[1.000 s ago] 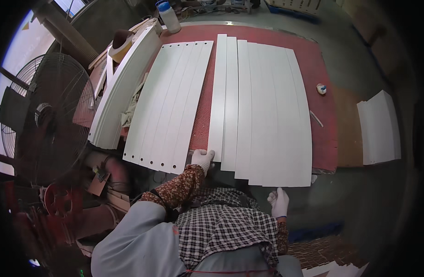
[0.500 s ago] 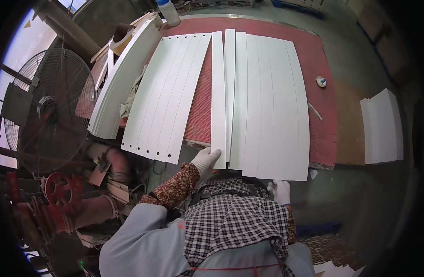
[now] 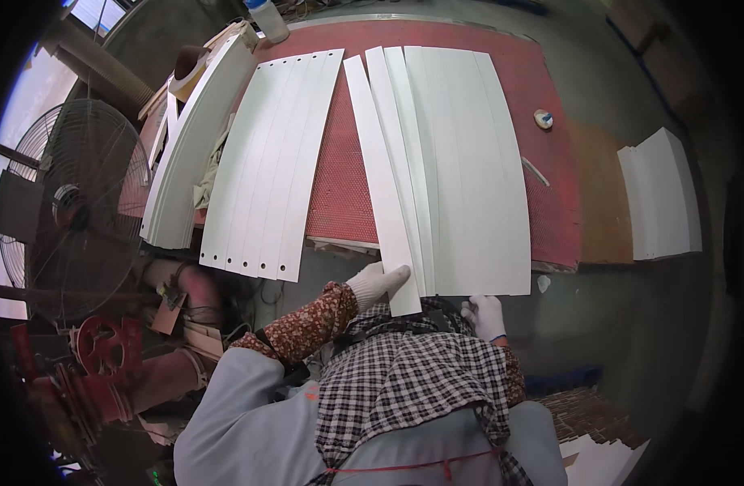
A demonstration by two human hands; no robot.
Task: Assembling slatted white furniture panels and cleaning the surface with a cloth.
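Note:
Both my hands wear white gloves. My left hand (image 3: 378, 285) pinches the near end of a long white slat (image 3: 380, 182), its thumb on top. That slat lies slanted, its near end sticking out past the others toward my body. Just to its right, several overlapping white slats (image 3: 473, 170) are fanned out on the red table. My right hand (image 3: 485, 316) is at the near edge of these slats, fingers curled; whether anything is in them is hidden.
Left of a red gap lies another row of white slats (image 3: 271, 162) with holes at their ends. More slats (image 3: 198, 146) are stacked beyond it. A wire fan (image 3: 72, 190) stands at far left. On the red table (image 3: 542, 194) are a small round container (image 3: 543, 119) and a short pale stick (image 3: 535, 172).
My left hand has drawn the slat's near end toward me and to the right, so it now lies slanted. My right hand stays by the near edge. The whole view has shifted slightly.

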